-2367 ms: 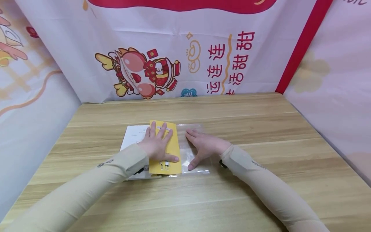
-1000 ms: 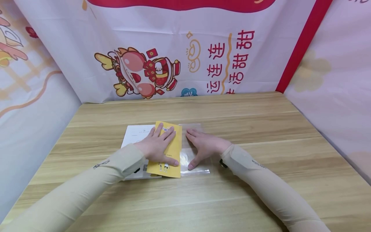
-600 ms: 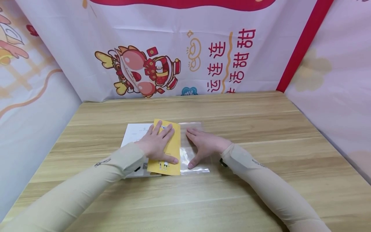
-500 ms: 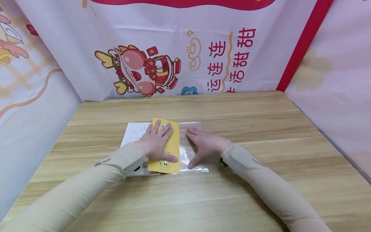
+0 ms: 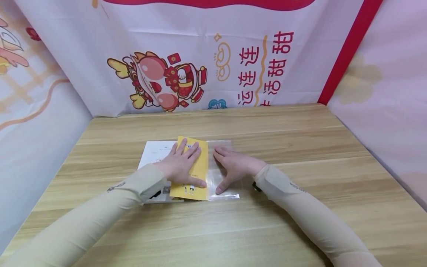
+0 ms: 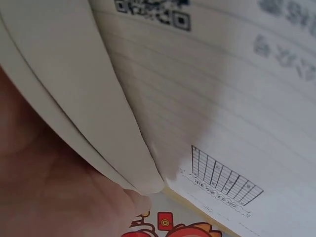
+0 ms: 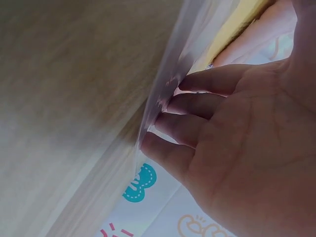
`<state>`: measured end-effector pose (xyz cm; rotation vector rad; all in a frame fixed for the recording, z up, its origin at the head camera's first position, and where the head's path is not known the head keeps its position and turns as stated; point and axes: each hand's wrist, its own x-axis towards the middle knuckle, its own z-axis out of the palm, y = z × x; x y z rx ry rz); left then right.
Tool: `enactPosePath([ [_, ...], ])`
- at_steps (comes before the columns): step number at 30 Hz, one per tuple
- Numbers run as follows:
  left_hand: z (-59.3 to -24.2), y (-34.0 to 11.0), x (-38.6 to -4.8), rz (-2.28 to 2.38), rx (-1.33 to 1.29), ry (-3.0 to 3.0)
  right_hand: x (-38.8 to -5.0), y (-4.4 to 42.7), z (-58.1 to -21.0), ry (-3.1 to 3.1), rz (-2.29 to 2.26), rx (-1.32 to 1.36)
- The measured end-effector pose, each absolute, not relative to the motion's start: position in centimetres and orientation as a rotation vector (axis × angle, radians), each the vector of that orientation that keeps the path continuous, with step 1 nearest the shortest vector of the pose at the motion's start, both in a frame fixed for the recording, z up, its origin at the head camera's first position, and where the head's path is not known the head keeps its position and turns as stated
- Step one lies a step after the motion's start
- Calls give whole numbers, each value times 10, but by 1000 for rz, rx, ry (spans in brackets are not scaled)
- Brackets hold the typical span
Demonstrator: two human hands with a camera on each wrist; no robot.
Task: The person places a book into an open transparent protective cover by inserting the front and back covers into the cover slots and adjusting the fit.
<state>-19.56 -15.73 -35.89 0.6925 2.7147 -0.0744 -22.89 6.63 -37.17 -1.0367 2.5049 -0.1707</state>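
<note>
A booklet lies on the table, its white printed side [image 5: 152, 151] showing at the left and a yellow cover panel [image 5: 200, 167] partly over it. My left hand [image 5: 178, 166] rests on the yellow panel, fingers spread and straight. To the right extends a clear plastic sheet [image 5: 212, 174], apparently a book cover, where my right hand [image 5: 236, 166] presses with straight fingers. In the left wrist view, printed white paper [image 6: 222, 108] with a QR code stands beside my hand [image 6: 59, 192]. The right wrist view has my fingertips against the plastic [image 7: 160, 79]. How plastic and booklet join is hidden.
The wooden table [image 5: 213, 237] extends around the booklet on every side. A white cloth [image 5: 213, 22] with cartoon and red lettering hangs behind its back edge. More printed cloth [image 5: 383, 122] hangs along the right side, and another [image 5: 40, 148] along the left.
The yellow panel turned slightly and slid right under my left hand, then shifted back a little. My left fingers moved slightly with it. The right hand stayed in place on the plastic.
</note>
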Motion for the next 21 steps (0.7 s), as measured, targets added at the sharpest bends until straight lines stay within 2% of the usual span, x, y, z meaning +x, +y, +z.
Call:
enactPosePath([
  [9,-346,-175,-203,419,650,2772,-228,66,-370,2509,-198,-984],
  [17,-332,-194,-191,860,214,2699,-228,65,-371,2515,-196,-970],
  [21,-331,-200,-183,1060,95,2494,-228,65,-371,2510,-208,-957],
])
